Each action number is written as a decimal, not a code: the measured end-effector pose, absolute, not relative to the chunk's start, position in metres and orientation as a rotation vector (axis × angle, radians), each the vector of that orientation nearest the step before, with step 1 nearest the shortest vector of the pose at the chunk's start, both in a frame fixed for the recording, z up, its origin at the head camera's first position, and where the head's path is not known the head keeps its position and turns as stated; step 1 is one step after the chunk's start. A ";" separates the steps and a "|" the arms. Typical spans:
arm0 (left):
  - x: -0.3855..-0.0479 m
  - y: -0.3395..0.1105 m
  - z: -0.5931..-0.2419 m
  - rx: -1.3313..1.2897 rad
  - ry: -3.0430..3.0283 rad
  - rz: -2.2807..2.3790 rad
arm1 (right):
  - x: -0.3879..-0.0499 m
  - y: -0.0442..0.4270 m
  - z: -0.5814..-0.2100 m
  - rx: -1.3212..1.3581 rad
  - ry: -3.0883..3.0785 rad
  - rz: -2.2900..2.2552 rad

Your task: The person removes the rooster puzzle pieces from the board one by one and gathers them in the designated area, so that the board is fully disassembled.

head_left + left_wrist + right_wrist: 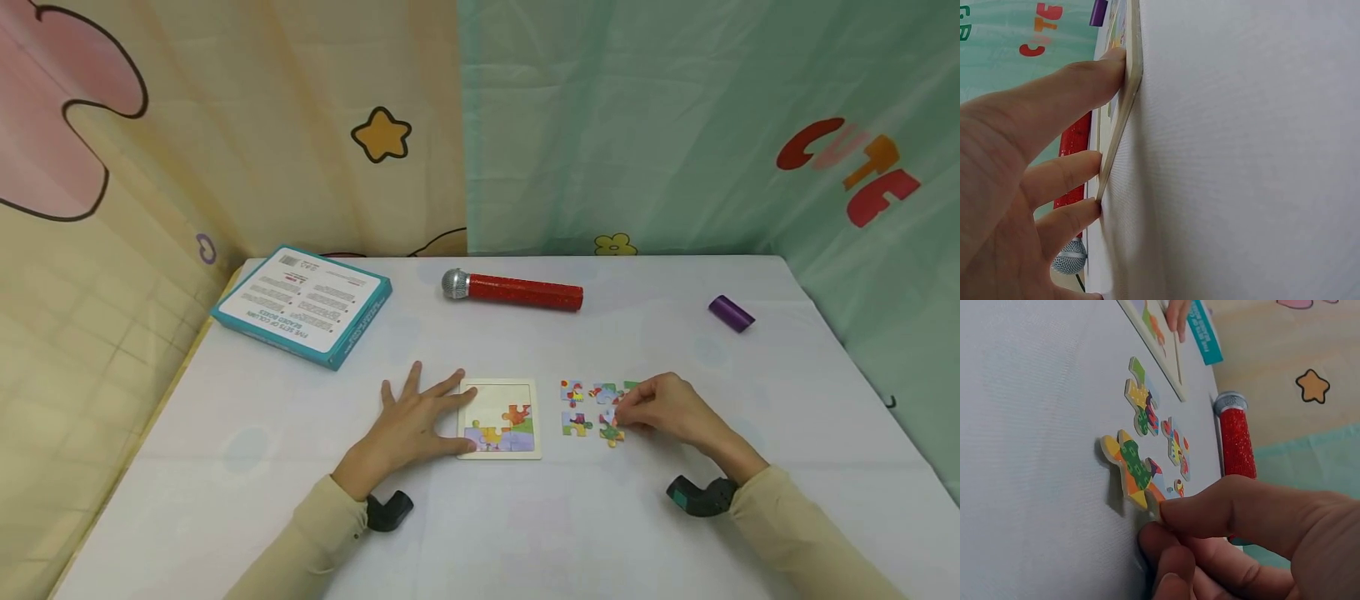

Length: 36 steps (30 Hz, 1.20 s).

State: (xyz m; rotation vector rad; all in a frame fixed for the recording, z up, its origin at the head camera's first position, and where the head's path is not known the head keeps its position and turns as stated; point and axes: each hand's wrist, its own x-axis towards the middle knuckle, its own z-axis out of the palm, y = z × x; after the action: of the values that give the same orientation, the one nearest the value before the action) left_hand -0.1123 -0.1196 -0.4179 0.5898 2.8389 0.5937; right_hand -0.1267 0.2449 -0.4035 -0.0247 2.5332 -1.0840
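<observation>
A square wooden puzzle board [498, 457] lies on the table with several colourful pieces fitted along its bottom and right side. My left hand [408, 427] rests at its left edge, fingers spread, with the thumb and fingertips touching the frame. Right of the board, several loose jigsaw pieces [576, 423] lie face up. My right hand [672, 410] pinches one puzzle piece [1134, 465], green and orange, by its edge between thumb and fingers. In the right wrist view that piece is slightly raised, with a shadow below it. The hand partly covers a piece behind it.
A red microphone [525, 292] with a silver head lies behind the board. At the back left is a teal and white box [300, 302]. A purple cylinder [731, 313] lies at the back right. Printed curtains [600, 125] stand behind the white table [525, 533].
</observation>
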 end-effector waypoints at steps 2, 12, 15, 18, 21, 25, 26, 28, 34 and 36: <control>-0.112 -0.120 -0.418 0.588 2.836 0.599 | -0.127 0.244 -0.402 -0.038 2.549 -1.057; -0.112 -0.119 -0.418 0.583 2.828 0.606 | -0.132 0.242 -0.399 -0.125 2.611 -0.952; -0.113 -0.119 -0.418 0.584 2.826 0.605 | -0.132 0.241 -0.399 -0.161 2.630 -0.929; -0.113 -0.118 -0.418 0.583 2.824 0.601 | -0.132 0.241 -0.399 -0.186 2.645 -0.913; -0.113 -0.119 -0.418 0.579 2.823 0.594 | -0.132 0.240 -0.398 -0.187 2.648 -0.910; -0.113 -0.119 -0.417 0.575 2.829 0.595 | -0.132 0.238 -0.398 -0.187 2.654 -0.916; -0.113 -0.120 -0.417 0.576 2.831 0.597 | -0.132 0.238 -0.399 -0.184 2.654 -0.918; -0.113 -0.120 -0.417 0.577 2.830 0.603 | -0.132 0.238 -0.399 -0.183 2.648 -0.921; -0.113 -0.120 -0.418 0.582 2.827 0.604 | -0.134 0.242 -0.394 -0.204 2.645 -0.910; -0.113 -0.120 -0.418 0.581 2.831 0.594 | -0.136 0.244 -0.392 -0.225 2.668 -0.925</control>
State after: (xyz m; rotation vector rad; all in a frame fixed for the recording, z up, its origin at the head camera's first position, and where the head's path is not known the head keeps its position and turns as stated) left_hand -0.1126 -0.1202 -0.4176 0.5807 2.8311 0.5940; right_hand -0.1362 0.2436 -0.3924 -0.2247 2.6678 -0.9250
